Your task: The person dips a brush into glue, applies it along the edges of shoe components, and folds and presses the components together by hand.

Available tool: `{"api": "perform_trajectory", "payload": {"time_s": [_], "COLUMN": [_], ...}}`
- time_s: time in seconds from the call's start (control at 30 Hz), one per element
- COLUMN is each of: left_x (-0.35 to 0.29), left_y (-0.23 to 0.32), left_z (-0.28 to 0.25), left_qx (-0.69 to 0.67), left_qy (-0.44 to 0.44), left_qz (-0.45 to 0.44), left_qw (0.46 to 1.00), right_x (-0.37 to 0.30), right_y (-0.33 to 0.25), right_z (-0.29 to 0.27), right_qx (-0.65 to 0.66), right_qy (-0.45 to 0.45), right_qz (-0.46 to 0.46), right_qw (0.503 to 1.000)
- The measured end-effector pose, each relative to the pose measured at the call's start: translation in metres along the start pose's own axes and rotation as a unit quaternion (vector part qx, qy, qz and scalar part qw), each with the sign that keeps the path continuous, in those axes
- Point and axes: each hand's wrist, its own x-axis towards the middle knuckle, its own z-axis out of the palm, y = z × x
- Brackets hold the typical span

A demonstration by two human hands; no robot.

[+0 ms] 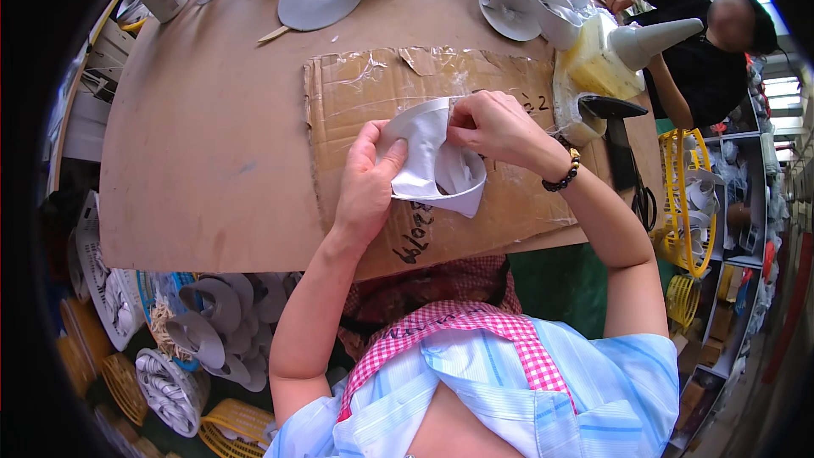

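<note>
Over a flattened piece of cardboard [339,144], a white shoe upper [416,157] is raised between my two hands, its open side facing right. My left hand [367,178] clasps its left side, thumb on the smooth outer face and fingers behind. At the upper right edge, my right hand [496,127] is closed, its fingertips pinched at the rim. Whether anything small sits in that pinch is hidden. A beaded bracelet circles my right wrist.
A yellowish glue bottle [606,55] with a grey cone nozzle lies right of the cardboard, by black scissors [642,203]. More white uppers [318,8] lie along the far edge. A yellow basket [685,203] hangs at the right. Across the table, a co-worker [691,51] handles something.
</note>
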Motion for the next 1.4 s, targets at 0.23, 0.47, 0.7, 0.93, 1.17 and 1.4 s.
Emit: {"api": "perform_trajectory", "payload": {"time_s": [0.23,0.47,0.7,0.93,1.17,1.4], "left_x": [0.001,0.001,0.002,-0.001,-0.001,-0.002], "left_y": [-0.002,-0.002,-0.001,-0.004,-0.002,-0.003], "left_z": [-0.004,0.0,-0.002,0.0,0.003,0.002], "left_qx": [0.025,0.039,0.041,0.058,0.057,0.06], "left_qy": [-0.009,-0.006,0.001,0.003,0.017,0.016], "left_qz": [0.004,0.002,0.018,0.024,0.016,0.023], "left_qw": [1.0,0.999,0.999,0.998,0.998,0.998], "right_x": [-0.01,-0.018,-0.03,-0.039,-0.035,-0.009], "right_y": [0.021,0.018,0.007,-0.009,-0.005,-0.014], "right_z": [0.02,0.036,-0.015,0.008,0.01,-0.007], "right_qx": [0.264,0.389,0.288,-0.072,-0.117,-0.147], "right_qy": [0.019,0.143,0.234,0.092,0.103,-0.002], "right_qz": [0.028,0.0,-0.03,-0.079,-0.118,-0.091], "right_qw": [0.964,0.91,0.928,0.99,0.981,0.985]}}
